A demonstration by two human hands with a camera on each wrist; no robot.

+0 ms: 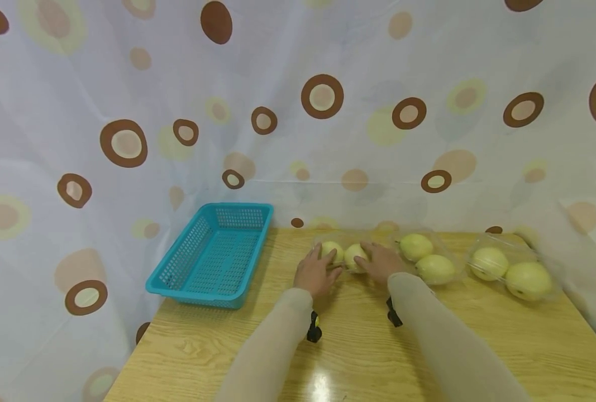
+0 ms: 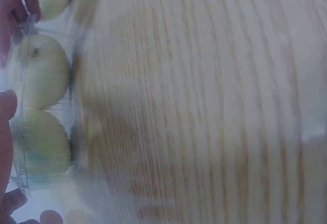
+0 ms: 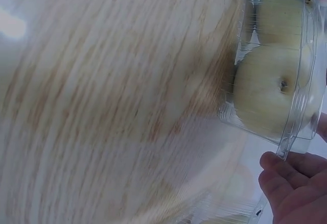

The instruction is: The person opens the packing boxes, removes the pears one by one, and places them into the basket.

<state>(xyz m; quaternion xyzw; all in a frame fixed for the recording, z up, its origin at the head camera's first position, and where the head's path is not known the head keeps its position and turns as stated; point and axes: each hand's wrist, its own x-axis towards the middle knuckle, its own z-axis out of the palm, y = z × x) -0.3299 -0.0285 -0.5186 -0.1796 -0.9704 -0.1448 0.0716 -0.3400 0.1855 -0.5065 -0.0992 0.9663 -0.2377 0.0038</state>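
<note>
A clear plastic box (image 3: 286, 140) holding two pale yellow fruits, which look like pears (image 1: 330, 252), lies on the table between my hands. My left hand (image 1: 315, 272) grips the box's left end; in the left wrist view its thumb (image 2: 7, 104) lies along the side and fingertips (image 2: 14, 200) reach round the end. At the other end, my right hand (image 1: 382, 262) pinches the rim near a corner, as its fingertips (image 3: 273, 163) in the right wrist view show. The lid looks closed, though the hands partly cover the box.
A blue perforated plastic basket (image 1: 219, 254) with nothing in it stands to the left. Two more clear boxes of the same fruit, a nearer one (image 1: 435, 269) and a farther one (image 1: 529, 281), lie to the right. Behind the wooden table (image 1: 358, 346) hangs a dotted curtain (image 1: 287, 84).
</note>
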